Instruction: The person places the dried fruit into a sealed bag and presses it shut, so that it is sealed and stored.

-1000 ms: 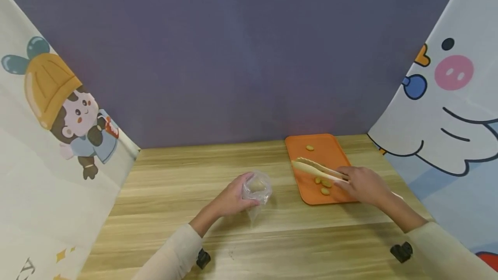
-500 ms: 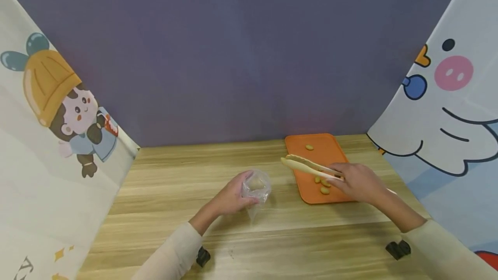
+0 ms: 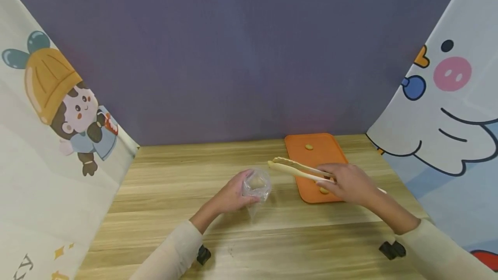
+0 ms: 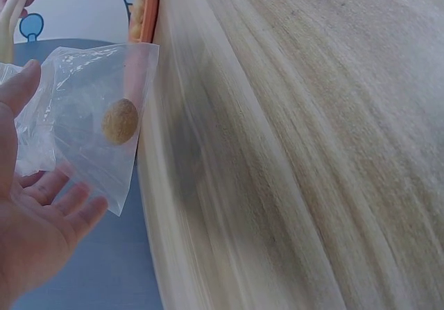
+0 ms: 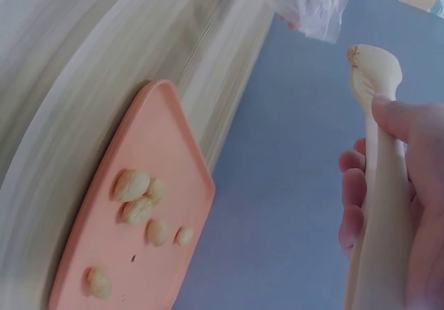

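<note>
My left hand (image 3: 235, 193) holds a clear plastic bag (image 3: 256, 187) by its upper part, the mouth spread open and facing up. Through the bag's wall, the left wrist view shows one round tan, walnut-like piece (image 4: 120, 121) inside. Cream-coloured tongs (image 3: 295, 171) are gripped in my right hand (image 3: 352, 182), thumb on one side and fingers curled round the other. Their tips stand nearly together, just right of the bag and a little beyond it. A bit of brown piece (image 5: 353, 55) shows between the tips in the right wrist view; the rest is hidden.
On the right of the wooden table (image 3: 175, 176) lies an orange tray (image 3: 317, 154). Several tan pieces (image 5: 132, 185) sit on it, one apart near the far end (image 3: 309, 147). A dark panel (image 3: 249, 55) rises behind the table, with printed cloths on both sides.
My right hand and the tongs have moved left, from over the tray to close by the bag. My left hand with the bag has stayed almost still.
</note>
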Motion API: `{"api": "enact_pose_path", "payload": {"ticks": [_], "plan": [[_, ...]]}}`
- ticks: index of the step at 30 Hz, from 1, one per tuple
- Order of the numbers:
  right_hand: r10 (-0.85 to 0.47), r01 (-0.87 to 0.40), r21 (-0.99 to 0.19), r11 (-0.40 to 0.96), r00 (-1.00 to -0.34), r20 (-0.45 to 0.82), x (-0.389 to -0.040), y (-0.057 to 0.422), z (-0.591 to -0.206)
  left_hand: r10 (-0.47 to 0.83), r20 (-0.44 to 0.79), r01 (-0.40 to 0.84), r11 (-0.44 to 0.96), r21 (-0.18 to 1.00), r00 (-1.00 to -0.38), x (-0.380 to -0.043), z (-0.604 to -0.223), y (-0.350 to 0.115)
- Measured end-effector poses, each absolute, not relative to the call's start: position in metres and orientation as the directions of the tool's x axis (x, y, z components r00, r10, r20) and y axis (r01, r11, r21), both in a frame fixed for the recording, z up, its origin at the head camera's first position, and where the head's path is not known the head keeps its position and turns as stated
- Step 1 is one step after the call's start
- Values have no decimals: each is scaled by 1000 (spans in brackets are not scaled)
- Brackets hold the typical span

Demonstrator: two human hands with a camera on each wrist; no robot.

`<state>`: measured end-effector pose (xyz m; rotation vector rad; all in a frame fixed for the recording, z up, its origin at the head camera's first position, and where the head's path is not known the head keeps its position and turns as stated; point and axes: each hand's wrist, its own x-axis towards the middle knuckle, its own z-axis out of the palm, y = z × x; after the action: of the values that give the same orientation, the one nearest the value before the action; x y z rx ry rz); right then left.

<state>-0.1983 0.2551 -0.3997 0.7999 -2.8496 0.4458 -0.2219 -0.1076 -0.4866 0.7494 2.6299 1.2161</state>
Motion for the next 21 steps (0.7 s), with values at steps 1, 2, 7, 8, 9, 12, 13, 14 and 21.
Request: {"api": "enact_pose_path", "payload": {"ticks": [1, 2, 7, 8, 9, 12, 13, 14, 21], "plan": [[-486, -530, -236, 815, -845, 222, -197, 253, -399, 499, 72, 377, 545, 748, -864, -222, -487, -107], [-493, -538, -223, 813, -840, 228, -196, 252, -399, 500, 72, 378, 544, 750, -863, -222, -486, -107], [-517, -563, -178, 807, -819, 248, -194, 246, -398, 509, 90, 396, 534, 747, -856, -222, -485, -106], [-520, -567, -178, 804, -816, 251, -194, 246, -398, 511, 95, 401, 534, 744, -855, -223, -485, -105], [-521, -567, -181, 803, -817, 249, -194, 245, -398, 513, 100, 407, 532, 742, -853, -223, -484, -105], [-526, -573, -182, 799, -813, 251, -194, 243, -398, 517, 108, 415, 526, 742, -849, -223, -484, -104], [-529, -577, -179, 797, -810, 254, -195, 242, -398, 517, 107, 414, 524, 745, -849, -223, -483, -104], [-532, -580, -178, 795, -807, 254, -195, 241, -399, 517, 104, 410, 524, 747, -850, -223, -483, -104], [-549, -601, -178, 779, -791, 270, -195, 236, -402, 508, 88, 390, 528, 755, -857, -223, -484, -104]]}}
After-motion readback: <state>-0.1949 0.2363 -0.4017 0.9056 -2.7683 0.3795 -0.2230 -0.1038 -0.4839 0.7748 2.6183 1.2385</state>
